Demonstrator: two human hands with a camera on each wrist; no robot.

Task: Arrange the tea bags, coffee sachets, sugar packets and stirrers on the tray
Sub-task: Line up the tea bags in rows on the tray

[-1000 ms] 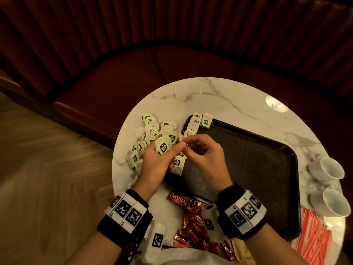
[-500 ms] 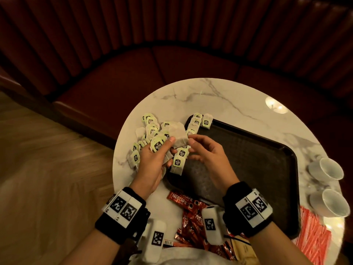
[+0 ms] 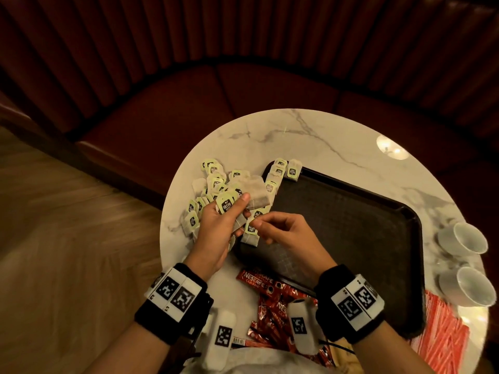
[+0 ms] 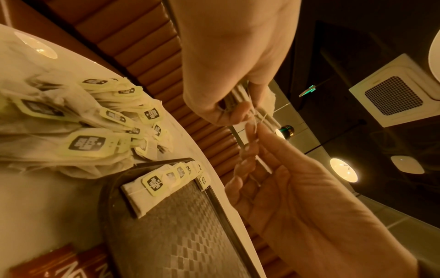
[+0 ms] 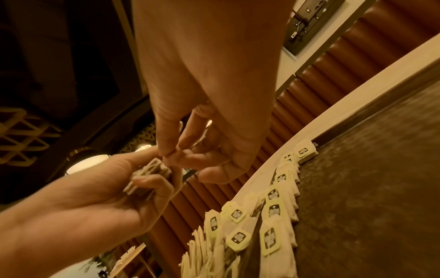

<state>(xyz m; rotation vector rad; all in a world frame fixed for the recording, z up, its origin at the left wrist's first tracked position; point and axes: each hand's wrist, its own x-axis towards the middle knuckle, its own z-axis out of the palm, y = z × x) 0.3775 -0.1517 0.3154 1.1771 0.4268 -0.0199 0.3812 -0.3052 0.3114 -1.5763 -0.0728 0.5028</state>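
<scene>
My left hand (image 3: 216, 233) grips tea-bag stack (image 3: 243, 197); right hand (image 3: 286, 238) pinches its string. Few bags line tray (image 3: 351, 225) left edge; loose pile, coffee sachets (image 3: 270, 300), stirrers (image 3: 442, 336) wait on bench (image 3: 324, 136).

White desk (image 3: 310, 136) with grey marble veining, dark brown tray (image 3: 351, 225) with woven checker texture, pale green tea bag tags (image 3: 226, 205) with black labels, red coffee sachets (image 3: 259, 282) lettered white, red-and-white striped stirrers (image 3: 442, 336), white cups (image 3: 469, 238), dark red ribbed bench (image 3: 243, 49).
</scene>
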